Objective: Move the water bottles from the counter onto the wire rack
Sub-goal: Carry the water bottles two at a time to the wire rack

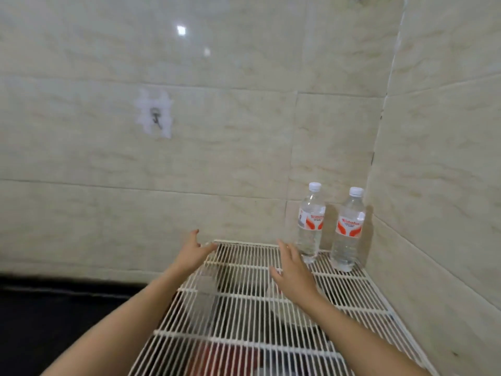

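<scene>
Two clear water bottles with white caps and red-and-white labels stand upright on the far right corner of the white wire rack (244,316): one bottle (310,223) on the left, the other bottle (348,230) nearer the side wall. My left hand (193,249) hovers over the rack's far left corner with its fingers spread and holds nothing. Over the middle of the rack, just left of the nearer bottle, my right hand (292,270) is spread wide and empty too. Neither hand touches a bottle.
Beige tiled walls close the rack in at the back and right. A small metal hook (155,118) is stuck on the back wall. A dark counter (54,321) lies to the left and below. Blurred dark and red objects show beneath the rack wires.
</scene>
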{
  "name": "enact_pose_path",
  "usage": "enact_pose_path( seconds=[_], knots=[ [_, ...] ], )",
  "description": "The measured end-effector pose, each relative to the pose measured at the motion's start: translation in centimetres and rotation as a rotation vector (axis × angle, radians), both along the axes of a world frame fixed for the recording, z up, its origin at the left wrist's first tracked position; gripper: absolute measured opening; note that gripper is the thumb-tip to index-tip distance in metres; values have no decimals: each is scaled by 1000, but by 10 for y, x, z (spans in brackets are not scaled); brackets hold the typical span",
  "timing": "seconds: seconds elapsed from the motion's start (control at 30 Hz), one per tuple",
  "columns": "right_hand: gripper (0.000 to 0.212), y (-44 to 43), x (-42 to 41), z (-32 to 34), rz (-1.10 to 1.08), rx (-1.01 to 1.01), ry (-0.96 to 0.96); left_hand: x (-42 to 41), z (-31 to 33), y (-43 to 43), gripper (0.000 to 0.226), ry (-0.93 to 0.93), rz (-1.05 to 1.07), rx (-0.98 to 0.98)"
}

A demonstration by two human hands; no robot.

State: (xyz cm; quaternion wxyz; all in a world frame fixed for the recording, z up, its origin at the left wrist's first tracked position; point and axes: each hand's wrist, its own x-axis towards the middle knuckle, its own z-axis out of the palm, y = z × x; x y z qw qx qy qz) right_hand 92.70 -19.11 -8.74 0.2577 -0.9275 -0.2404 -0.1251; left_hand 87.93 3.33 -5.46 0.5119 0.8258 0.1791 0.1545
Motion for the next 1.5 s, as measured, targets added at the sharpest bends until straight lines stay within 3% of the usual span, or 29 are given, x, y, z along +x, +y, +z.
enact_pose_path(
  seconds=[0.37,0.47,0.63,0.83,1.1,1.5],
  knots=[
    [74,136,-159,1,608,-99,-152,-323,-64,66,68,97,581,-48],
    [73,168,-228,-4,736,-91,-135,-420,-60,75,66,144,778,40],
    [71,216,-329,-5,922,-105,-215,-549,-38,91,61,67,1019,102],
    [71,263,-444,-6,1067,-166,-258,-676,-48,95,59,45,1145,56],
    [71,324,-595,6,1143,-91,-216,-838,-33,122,55,-4,1253,58],
    [73,412,-654,21,1163,-37,-153,-910,-31,178,51,-63,1226,101]
  ],
)
